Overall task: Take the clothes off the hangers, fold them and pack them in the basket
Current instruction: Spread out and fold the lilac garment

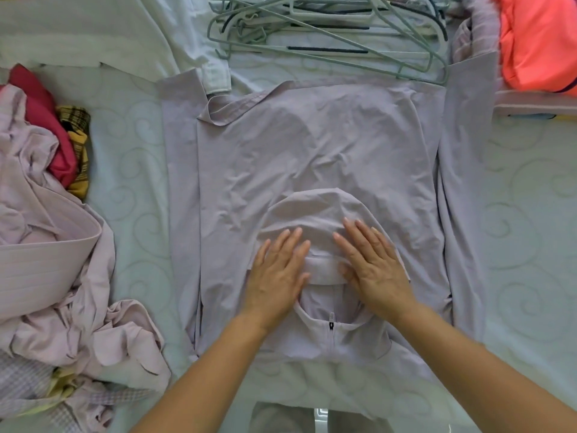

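A lilac hooded zip jacket (312,151) lies spread flat on the bed, its neck toward me and both sleeves stretched out along its sides. The hood (315,210) is folded onto the body. My left hand (278,270) and my right hand (373,264) rest flat on the hood, fingers straight, pressing it down side by side. A pile of empty grey hangers (327,29) lies beyond the jacket. A pale lilac basket (43,260) sits at the left with clothes heaped in and around it.
A red garment (46,126) and a yellow plaid one (78,142) lie in the left heap. A pale shirt (93,29) lies at the top left. A coral garment (540,42) rests on a striped container at the top right. Quilted bedding (530,214) shows at the right.
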### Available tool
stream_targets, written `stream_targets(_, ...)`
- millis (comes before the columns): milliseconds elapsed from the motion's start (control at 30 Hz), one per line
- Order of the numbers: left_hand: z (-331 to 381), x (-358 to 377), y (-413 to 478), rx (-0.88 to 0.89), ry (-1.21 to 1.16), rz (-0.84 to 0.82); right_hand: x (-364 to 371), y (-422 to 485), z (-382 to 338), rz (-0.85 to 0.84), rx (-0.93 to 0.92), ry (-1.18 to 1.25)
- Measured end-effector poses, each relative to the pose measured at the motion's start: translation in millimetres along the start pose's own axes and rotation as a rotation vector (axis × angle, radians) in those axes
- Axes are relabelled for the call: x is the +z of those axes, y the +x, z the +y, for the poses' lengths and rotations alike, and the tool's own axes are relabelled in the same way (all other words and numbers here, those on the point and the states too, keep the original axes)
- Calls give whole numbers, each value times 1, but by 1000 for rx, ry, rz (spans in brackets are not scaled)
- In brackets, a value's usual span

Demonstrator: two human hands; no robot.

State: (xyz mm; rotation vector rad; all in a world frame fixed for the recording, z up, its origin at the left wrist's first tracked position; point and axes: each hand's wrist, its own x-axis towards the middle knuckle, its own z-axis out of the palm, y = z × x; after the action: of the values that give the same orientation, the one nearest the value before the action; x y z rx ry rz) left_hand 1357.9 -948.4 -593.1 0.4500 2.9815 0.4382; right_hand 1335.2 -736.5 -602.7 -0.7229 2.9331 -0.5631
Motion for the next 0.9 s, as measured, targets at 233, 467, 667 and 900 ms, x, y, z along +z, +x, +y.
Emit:
stream_targets(233,-30,43,-23,22,122,-116,32,-2,12,-255,67,-204)
stream_targets(467,-19,30,-43,15,66,-150,20,-15,-6,-223,81,-115)
stream_targets(667,-12,-1,-33,-179,-155,-145,12,-13,-18,-329,187,-110)
stream_targets(900,-54,-17,-79,-678,-365,120,9,6,-44,-233,98,-37)
